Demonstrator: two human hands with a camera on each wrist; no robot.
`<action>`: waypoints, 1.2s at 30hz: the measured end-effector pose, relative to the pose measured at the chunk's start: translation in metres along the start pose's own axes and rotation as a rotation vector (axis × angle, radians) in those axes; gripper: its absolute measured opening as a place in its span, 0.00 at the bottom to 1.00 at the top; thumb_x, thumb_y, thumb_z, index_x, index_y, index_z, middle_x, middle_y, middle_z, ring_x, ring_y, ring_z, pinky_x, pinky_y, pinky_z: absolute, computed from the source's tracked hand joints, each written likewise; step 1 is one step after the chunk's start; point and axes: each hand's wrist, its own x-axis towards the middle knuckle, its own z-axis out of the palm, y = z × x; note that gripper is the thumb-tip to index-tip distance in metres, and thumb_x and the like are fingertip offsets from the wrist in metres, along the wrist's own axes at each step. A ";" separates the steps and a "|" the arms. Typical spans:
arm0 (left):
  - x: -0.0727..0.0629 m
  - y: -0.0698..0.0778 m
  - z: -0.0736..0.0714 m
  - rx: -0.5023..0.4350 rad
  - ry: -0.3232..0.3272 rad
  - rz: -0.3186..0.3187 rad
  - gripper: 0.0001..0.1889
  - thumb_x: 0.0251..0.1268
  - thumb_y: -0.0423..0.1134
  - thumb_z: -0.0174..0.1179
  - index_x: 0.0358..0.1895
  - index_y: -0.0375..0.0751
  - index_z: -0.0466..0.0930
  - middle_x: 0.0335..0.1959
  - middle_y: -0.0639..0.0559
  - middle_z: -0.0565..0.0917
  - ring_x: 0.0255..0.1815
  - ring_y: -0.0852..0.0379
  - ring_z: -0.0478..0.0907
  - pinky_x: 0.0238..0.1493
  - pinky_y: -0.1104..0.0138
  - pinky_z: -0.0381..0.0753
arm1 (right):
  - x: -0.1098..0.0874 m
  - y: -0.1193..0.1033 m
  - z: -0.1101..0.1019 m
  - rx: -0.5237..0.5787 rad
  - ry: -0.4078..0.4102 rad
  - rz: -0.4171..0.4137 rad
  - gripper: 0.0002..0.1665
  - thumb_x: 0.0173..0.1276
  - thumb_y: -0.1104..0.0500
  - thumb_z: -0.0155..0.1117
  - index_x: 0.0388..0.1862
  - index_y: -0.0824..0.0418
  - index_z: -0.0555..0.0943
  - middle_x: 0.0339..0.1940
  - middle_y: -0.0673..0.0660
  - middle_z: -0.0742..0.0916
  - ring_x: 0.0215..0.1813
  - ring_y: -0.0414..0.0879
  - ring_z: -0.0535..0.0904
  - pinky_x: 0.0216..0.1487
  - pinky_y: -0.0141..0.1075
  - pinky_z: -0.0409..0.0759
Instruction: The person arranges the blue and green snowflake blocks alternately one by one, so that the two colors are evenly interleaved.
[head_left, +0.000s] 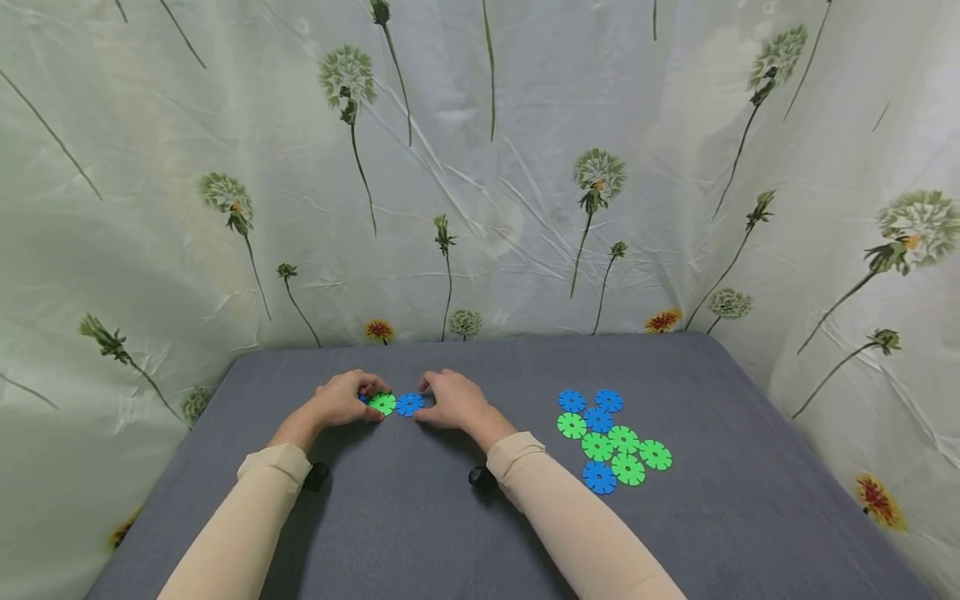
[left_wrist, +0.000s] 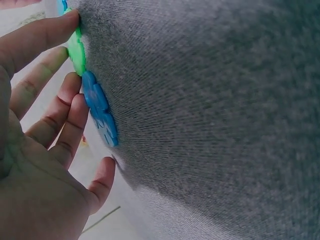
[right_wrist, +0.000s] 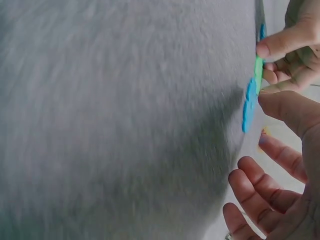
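Observation:
A short row of notched plastic discs lies on the grey cloth between both hands. My left hand (head_left: 341,400) pinches the green disc (head_left: 382,404) by its edges, between thumb and a finger. Left of it, beneath the same hand, is a blue disc (left_wrist: 100,107), mostly hidden in the head view. Right of the green disc, close to its edge, lies another blue disc (head_left: 410,405). My right hand (head_left: 456,400) is beside this one, its thumb at the rim and its index finger apart from it in the right wrist view. The other right fingers are loosely bent.
On the right of the grey-covered table (head_left: 405,533) lies a loose group of several discs, with green discs (head_left: 627,468) and blue discs (head_left: 599,477) side by side or overlapping. A dandelion-print curtain (head_left: 510,183) hangs behind the table and along its sides.

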 end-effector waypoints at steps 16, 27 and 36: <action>0.009 0.007 -0.001 0.018 -0.019 0.013 0.23 0.57 0.48 0.82 0.57 0.50 0.89 0.52 0.47 0.86 0.54 0.46 0.80 0.54 0.39 0.69 | -0.014 0.044 -0.049 0.165 -0.097 -0.078 0.22 0.77 0.49 0.72 0.64 0.56 0.84 0.60 0.58 0.88 0.63 0.53 0.84 0.62 0.50 0.83; 0.016 0.018 0.005 0.025 -0.041 0.035 0.23 0.57 0.47 0.82 0.57 0.51 0.90 0.54 0.48 0.87 0.59 0.45 0.81 0.59 0.37 0.69 | -0.039 0.086 -0.074 0.185 -0.178 -0.080 0.26 0.71 0.54 0.79 0.65 0.57 0.84 0.60 0.62 0.88 0.61 0.54 0.83 0.56 0.45 0.83; 0.020 0.028 0.006 0.037 -0.066 0.043 0.26 0.57 0.46 0.83 0.59 0.49 0.89 0.55 0.46 0.86 0.58 0.43 0.81 0.58 0.36 0.68 | -0.057 0.119 -0.090 0.164 -0.201 -0.023 0.27 0.67 0.57 0.82 0.64 0.57 0.85 0.58 0.61 0.89 0.58 0.53 0.84 0.56 0.46 0.85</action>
